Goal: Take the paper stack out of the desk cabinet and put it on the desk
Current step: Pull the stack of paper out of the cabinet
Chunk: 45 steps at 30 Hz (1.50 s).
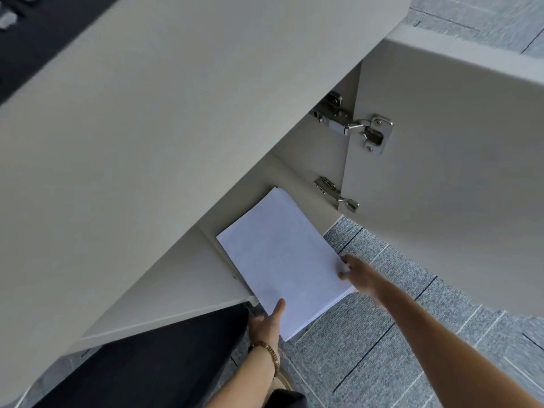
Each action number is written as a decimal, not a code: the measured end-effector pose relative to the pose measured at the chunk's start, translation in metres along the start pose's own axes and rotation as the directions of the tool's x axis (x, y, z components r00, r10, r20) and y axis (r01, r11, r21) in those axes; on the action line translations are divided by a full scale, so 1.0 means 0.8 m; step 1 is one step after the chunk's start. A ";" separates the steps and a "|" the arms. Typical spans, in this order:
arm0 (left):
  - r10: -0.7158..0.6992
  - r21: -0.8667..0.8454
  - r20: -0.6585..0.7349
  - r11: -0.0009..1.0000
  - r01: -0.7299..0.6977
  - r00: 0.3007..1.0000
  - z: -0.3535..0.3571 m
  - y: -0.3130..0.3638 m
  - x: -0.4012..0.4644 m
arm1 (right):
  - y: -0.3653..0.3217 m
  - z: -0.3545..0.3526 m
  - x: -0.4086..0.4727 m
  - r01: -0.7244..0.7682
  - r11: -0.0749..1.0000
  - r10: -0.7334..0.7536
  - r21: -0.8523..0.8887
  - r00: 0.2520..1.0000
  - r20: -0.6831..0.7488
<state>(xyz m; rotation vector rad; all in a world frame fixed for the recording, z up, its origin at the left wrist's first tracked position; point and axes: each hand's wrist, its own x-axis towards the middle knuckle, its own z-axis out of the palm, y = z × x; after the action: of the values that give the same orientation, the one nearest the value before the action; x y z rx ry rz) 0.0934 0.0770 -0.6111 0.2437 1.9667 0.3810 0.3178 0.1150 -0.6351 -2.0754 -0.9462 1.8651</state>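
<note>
Both hands [312, 298] clasped on paper stack [282, 260]

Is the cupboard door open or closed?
Open. The pale grey cabinet door is swung wide on its metal hinges, showing the inside, where the white paper stack is half pulled out.

both hands hold the white paper stack [282, 257], half drawn out of the open desk cabinet [297, 175] under the pale tabletop [164, 113]. the left hand [266, 322], a beaded bracelet [269, 350] on its wrist, grips the near corner, thumb on top. the right hand [357, 273] clasps the right edge. the cabinet door [447, 172] stands open on two metal hinges [353, 125] above grey carpet [382, 334].
</note>
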 end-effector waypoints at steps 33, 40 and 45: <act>0.316 -0.005 0.438 0.937 -0.349 0.842 -0.131 0.108 -0.249 | -0.129 -0.035 -0.297 0.187 0.949 -0.248 -0.253 0.940 -0.233; 0.257 0.025 0.578 0.943 -0.332 0.775 -0.165 0.132 -0.373 | -0.151 -0.064 -0.440 0.218 0.957 -0.277 -0.190 0.881 -0.383; 0.218 0.151 0.654 0.901 -0.406 0.725 -0.188 0.150 -0.446 | -0.148 -0.065 -0.518 0.286 0.956 -0.282 -0.063 0.841 -0.462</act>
<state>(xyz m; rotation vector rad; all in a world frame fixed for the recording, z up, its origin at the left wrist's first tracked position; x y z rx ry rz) 0.1031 0.0445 -0.2071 0.8024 1.2975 0.1889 0.3277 -0.0153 -0.2214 -2.0959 -1.0371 1.1417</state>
